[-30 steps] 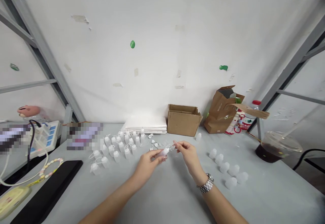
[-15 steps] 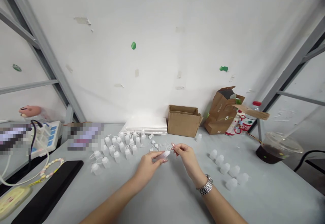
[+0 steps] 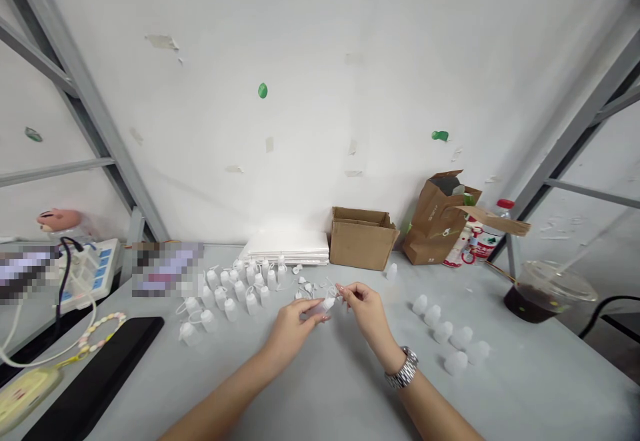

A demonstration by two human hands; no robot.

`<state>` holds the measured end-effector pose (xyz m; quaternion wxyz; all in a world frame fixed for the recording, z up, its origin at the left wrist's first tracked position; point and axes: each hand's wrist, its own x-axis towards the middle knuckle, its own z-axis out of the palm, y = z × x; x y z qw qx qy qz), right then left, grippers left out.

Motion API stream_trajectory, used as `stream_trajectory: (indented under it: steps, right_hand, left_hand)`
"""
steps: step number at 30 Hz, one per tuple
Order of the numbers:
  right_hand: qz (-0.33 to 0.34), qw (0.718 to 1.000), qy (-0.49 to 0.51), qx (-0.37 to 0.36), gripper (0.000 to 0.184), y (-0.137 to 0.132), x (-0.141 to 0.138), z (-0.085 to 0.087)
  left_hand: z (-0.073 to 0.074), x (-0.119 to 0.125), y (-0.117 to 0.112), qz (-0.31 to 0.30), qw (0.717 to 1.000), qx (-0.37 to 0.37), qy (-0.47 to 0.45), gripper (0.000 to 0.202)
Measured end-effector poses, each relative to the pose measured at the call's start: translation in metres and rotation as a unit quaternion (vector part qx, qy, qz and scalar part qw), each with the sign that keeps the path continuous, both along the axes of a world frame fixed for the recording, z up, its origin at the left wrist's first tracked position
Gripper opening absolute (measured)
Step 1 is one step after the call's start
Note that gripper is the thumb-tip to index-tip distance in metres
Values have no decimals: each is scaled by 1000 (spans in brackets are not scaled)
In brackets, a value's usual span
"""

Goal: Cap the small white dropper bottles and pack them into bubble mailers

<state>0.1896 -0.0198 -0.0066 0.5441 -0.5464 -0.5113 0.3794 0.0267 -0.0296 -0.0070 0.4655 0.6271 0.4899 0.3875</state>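
My left hand (image 3: pixel 295 324) is closed around a small white plastic bottle (image 3: pixel 327 304), tilted with its top to the right. Thin white cord shows at that top. With thumb and forefinger pinched, my right hand (image 3: pixel 363 301) holds the white cord (image 3: pixel 337 294) just right of the bottle. Behind my hands lie several loose white caps with cords (image 3: pixel 306 286). Left of my left hand stand several small white bottles (image 3: pixel 251 304) in loose rows, many with cords at their tops. On the right are several cordless translucent pieces (image 3: pixel 443 332).
White sheets (image 3: pixel 287 248), a cardboard box (image 3: pixel 363 240) and a brown paper bag (image 3: pixel 434 221) line the wall. A cup of dark drink (image 3: pixel 537 301) stands at right. A black pad (image 3: pixel 100 381), bead bracelet (image 3: pixel 103 330) and power strip (image 3: pixel 103 274) lie at left.
My right wrist has shifted very slightly left and down. Both hands keep their hold on the bottle and cord; otherwise little differs.
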Motion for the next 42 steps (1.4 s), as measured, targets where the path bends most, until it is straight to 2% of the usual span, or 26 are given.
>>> stream_trajectory:
  steps: [15,27,32,36,39,42]
  right_hand:
    - [-9,1000,-23,15,49,-4,-3,4]
    - [-20,998,-49,23,47,-6,-7,-1]
    - [-16,999,-46,24,46,-7,-8,-3]
    - [-5,997,-61,49,42,-7,-6,-2]
    - [24,995,-65,71,36,-9,-6,0]
    - [57,990,-69,108,29,-15,-10,3]
  left_hand:
    - [-9,0,1,-6,1000,3,3,27]
    - [-15,2,2,12,998,-11,-54,29]
    - [-18,5,1,-5,997,-26,-72,28]
    - [-13,5,1,-8,999,31,-5,25]
    - [-4,4,-1,12,994,81,70,24]
    - [4,0,-10,24,990,101,96,26]
